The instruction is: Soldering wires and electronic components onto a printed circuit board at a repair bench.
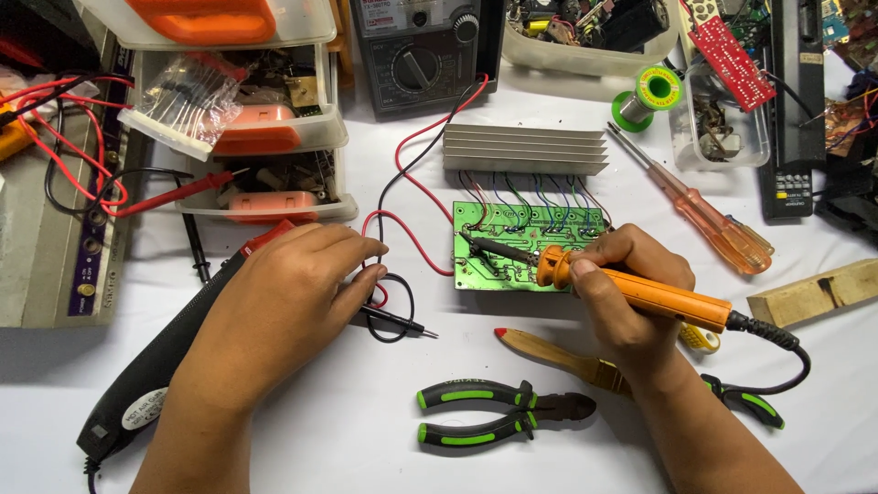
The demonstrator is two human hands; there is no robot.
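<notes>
Right hand (631, 284) grips orange soldering iron (640, 291), tip on green circuit board (526, 245). Left hand (293, 284) rests curled on the black probe (398, 320) lead, left of board. Green-handled pliers (503, 413) lie near.

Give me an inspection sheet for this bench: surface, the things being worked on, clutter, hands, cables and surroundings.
Surface: white table, crowded along the far edge.
Job's things: green circuit board lying flat, wired to a ribbed heat sink; orange soldering iron with its tip on the board.
Clutter: green-handled pliers, wooden-handled brush, two orange screwdrivers, solder spool, wood block.
Hands: right hand grips the soldering iron; left hand rests on a black probe.
Cables: red and black test leads run to the multimeter; iron's black cord loops right.
Surroundings: clear parts drawers, bins of components.
</notes>
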